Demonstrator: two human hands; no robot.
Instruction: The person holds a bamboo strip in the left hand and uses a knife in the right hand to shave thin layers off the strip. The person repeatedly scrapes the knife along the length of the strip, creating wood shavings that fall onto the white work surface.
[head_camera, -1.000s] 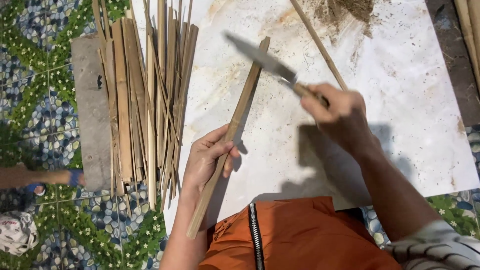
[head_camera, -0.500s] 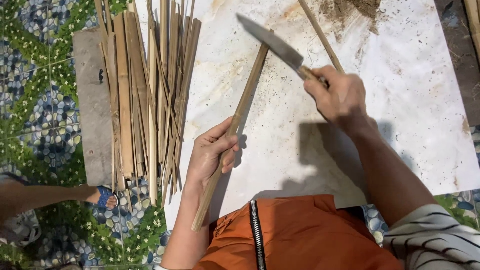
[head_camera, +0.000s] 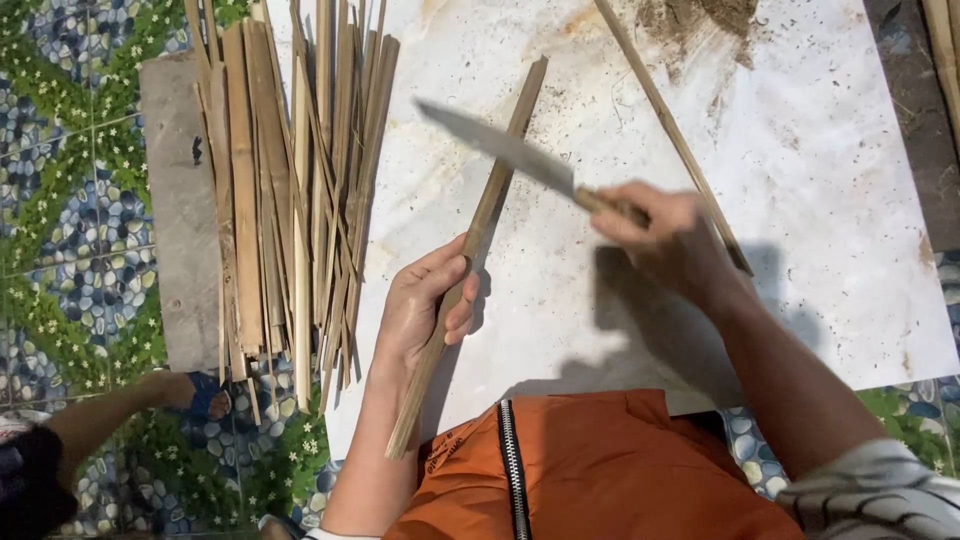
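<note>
My left hand (head_camera: 425, 305) grips a long bamboo strip (head_camera: 500, 170) near its middle; the strip lies slanted on a white sheet (head_camera: 820, 200), its far end pointing up and away. My right hand (head_camera: 665, 235), blurred with motion, holds a broad-bladed knife (head_camera: 500, 148) by its wooden handle. The blade crosses over the upper part of the strip, pointing left. I cannot tell whether the edge touches the bamboo.
A pile of several split bamboo slats (head_camera: 295, 180) lies left of the sheet on a grey board (head_camera: 175, 220). A thin bamboo stick (head_camera: 665, 125) lies slanted behind my right hand. Another person's arm (head_camera: 120, 405) reaches in at lower left. Patterned floor tiles (head_camera: 60, 200) surround everything.
My right hand and the knife have come down and to the left, so the blade now crosses the strip. The other person's arm has moved further in at lower left.
</note>
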